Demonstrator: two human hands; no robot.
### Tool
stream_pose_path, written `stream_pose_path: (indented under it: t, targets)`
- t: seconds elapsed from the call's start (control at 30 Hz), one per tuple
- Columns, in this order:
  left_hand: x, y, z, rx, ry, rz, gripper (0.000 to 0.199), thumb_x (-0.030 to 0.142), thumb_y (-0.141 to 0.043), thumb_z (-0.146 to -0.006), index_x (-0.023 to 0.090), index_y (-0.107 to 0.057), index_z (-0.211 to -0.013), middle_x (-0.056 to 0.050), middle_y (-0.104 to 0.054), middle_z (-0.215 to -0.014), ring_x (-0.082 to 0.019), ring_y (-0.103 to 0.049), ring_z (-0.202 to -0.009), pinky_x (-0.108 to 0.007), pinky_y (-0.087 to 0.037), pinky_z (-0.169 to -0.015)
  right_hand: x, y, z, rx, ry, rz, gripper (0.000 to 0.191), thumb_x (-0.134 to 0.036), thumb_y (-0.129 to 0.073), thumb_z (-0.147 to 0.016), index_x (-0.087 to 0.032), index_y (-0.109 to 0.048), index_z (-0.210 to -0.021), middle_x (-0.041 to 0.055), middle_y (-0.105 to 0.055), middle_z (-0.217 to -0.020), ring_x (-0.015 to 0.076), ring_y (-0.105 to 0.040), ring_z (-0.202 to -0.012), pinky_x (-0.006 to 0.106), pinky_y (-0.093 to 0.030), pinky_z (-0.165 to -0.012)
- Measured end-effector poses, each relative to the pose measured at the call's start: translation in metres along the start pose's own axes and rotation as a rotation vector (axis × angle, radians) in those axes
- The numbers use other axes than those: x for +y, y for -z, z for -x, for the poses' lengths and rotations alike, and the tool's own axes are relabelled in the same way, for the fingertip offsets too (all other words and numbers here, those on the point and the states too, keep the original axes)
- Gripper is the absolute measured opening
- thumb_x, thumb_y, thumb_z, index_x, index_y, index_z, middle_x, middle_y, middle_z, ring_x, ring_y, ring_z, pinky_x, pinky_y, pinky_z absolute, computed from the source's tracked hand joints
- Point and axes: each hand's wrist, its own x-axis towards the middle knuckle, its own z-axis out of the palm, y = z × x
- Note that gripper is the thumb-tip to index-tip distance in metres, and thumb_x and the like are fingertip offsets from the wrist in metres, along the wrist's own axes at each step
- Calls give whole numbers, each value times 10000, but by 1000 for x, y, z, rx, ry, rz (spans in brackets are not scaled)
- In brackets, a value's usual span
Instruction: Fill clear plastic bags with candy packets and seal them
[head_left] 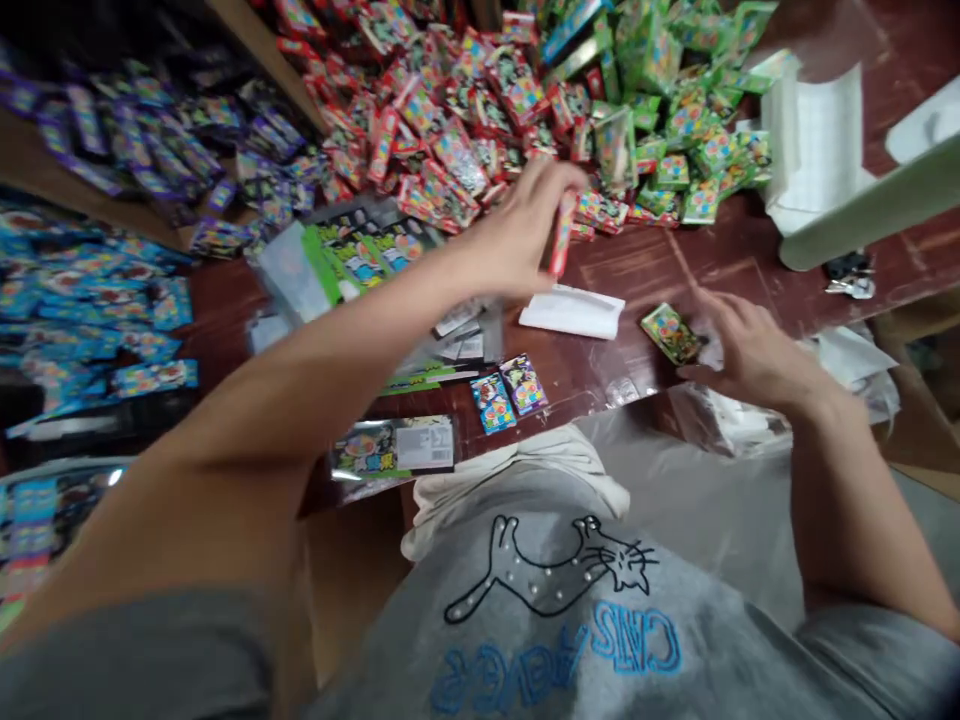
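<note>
From my remote view, blue packets point(97, 310) are heaped at the far left, with purple packets point(180, 150) beyond them. Next, green-edged printed sleeves point(360, 255) lie layered on the tabletop point(577, 365), and a clear flat package point(394, 447) lies at its near edge. A red heap point(450, 120) spreads across the far part of the tabletop. Near the front edge, a small blue box point(493, 403) lies just beside a small purple box point(524, 384).

My left hand point(532, 225) reaches over to the red heap's near side, its grip clamped on a slim red box point(562, 235), tilted and blurred. Just nearer me lies a folded white piece point(572, 312). Farther off, a green heap point(690, 150) adjoins the red one.

Near the front edge, a small green box point(670, 333) lies flat beside my right hand point(742, 345). That grip is apart, thumb and fingers spread; I cannot tell whether it touches the box. Beyond it, a white curved piece point(829, 140) stands near the green heap, and keys point(851, 285) lie toward the right.
</note>
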Motion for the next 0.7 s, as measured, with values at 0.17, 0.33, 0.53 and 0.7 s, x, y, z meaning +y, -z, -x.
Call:
stream_pose_path:
  t: [0.17, 0.33, 0.53, 0.7]
  targets:
    - [41, -79, 97, -42, -60, 394, 981, 350, -955, -688, 208, -376, -1468, -174, -547, -1428, -349, -632, -1329, -472, -553, -1147, 12, -27, -3, -17, 308, -80, 987, -271, -638, -912, -66, -176, -1759, 281, -329, -1790, 409, -388, -1643, 647, -370, -1293]
    - [53, -129, 113, 21, 47, 305, 1115, 406, -965, -745, 175, -304, -1613, -250, -514, -1573, -421, -531, -1491, -595, -407, -1282, -27, -28, -3, -6, 149, 60, 970, -702, -690, -946, -140, -417, -1688, 283, -587, -1528, 473, -553, -1388, 620, -468, -1134]
    - [53, -102, 118, -124, 159, 29, 977, 471, -904, -811, 176, -471, -1636, -218, -523, -1627, -461, -409, -1571, -613, -264, -1319, -60, -22, 13, 40, -96, 166, 1097, -992, -413, -895, -46, -632, -1406, 380, -604, -1380, 519, -547, -1296, 579, -471, -1003]
    - [66, -104, 106, -108, 205, -70, 925, 539, -846, -889, 132, -488, -1639, -226, -602, -1535, -445, -498, -1463, -613, -300, -1276, -87, -39, -6, 54, -482, 82, 1125, -902, -344, -975, 25, -446, -1604, 351, -737, -1097, 483, -722, -1033, 588, -509, -849]
